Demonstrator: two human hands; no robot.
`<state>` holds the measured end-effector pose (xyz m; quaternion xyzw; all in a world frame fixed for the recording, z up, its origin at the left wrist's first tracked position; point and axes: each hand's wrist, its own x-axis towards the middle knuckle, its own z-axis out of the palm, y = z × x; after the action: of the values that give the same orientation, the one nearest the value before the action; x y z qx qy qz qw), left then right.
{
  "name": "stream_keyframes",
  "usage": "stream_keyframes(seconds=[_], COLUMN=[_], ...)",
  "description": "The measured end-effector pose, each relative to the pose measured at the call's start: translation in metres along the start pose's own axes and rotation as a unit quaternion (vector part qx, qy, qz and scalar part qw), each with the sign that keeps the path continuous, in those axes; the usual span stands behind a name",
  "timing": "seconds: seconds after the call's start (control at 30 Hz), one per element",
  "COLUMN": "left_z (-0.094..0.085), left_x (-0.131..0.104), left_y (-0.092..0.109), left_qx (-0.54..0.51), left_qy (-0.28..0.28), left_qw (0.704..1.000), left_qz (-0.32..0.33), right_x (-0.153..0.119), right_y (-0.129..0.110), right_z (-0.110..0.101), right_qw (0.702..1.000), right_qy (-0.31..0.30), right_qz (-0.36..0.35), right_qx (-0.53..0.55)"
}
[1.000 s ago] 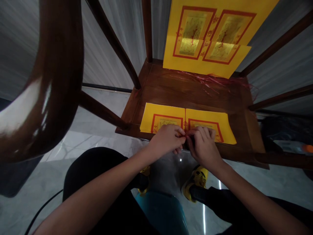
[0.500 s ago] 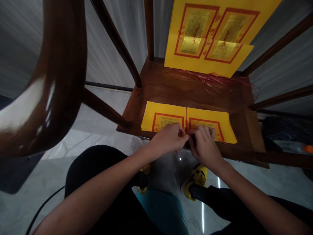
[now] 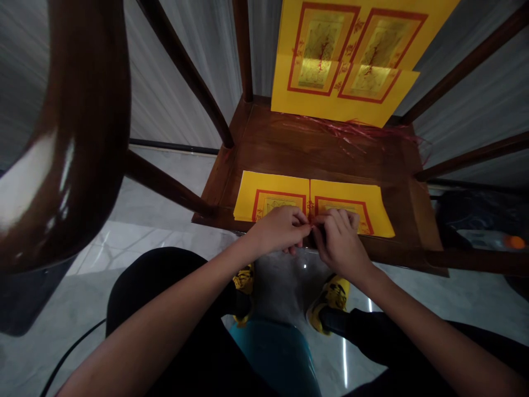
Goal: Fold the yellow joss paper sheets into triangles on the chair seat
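A stack of yellow joss paper point(image 3: 270, 182) with red printed frames lies near the front edge of the wooden chair seat. Down its middle runs a thin red string point(image 3: 309, 185), drawing the paper in slightly. My left hand point(image 3: 281, 227) and my right hand point(image 3: 341, 237) meet at the stack's near edge. Both have thumb and fingers pinched together where the string comes over the front. The fingers hide most of the string there, and the hands cover part of the printed frames.
Larger yellow joss paper sheets point(image 3: 326, 102) lean at the back of the wooden seat point(image 3: 281, 146). Loose red strings point(image 3: 355, 130) lie before them. Dark chair rails flank the seat, with a glossy armrest point(image 3: 82, 138) close at left. A bottle with an orange cap point(image 3: 514, 242) lies at right.
The view has shifted slightly, so the chair and paper sit a little further left. My hands stay together at the string, with small finger movements; the left hand's lower fingers show more.
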<state>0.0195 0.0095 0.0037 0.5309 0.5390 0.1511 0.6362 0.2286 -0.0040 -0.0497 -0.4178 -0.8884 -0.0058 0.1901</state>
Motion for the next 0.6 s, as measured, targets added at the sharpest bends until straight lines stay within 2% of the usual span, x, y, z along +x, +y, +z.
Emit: stream_keyframes(seconds=[0.3, 0.6], left_z=[0.0000, 0.0017], left_x=[0.0049, 0.0044], left_y=[-0.0032, -0.0069], left_qx=[-0.057, 0.020], left_qy=[-0.016, 0.003], left_qw=[0.998, 0.999], left_qz=[-0.008, 0.030], right_x=[-0.0001, 0.0002], right_y=[0.0013, 0.0055], right_z=[0.0007, 0.0017], right_qw=[1.000, 0.995], right_qy=[0.010, -0.004], right_qz=[-0.001, 0.029], right_qx=[0.020, 0.091])
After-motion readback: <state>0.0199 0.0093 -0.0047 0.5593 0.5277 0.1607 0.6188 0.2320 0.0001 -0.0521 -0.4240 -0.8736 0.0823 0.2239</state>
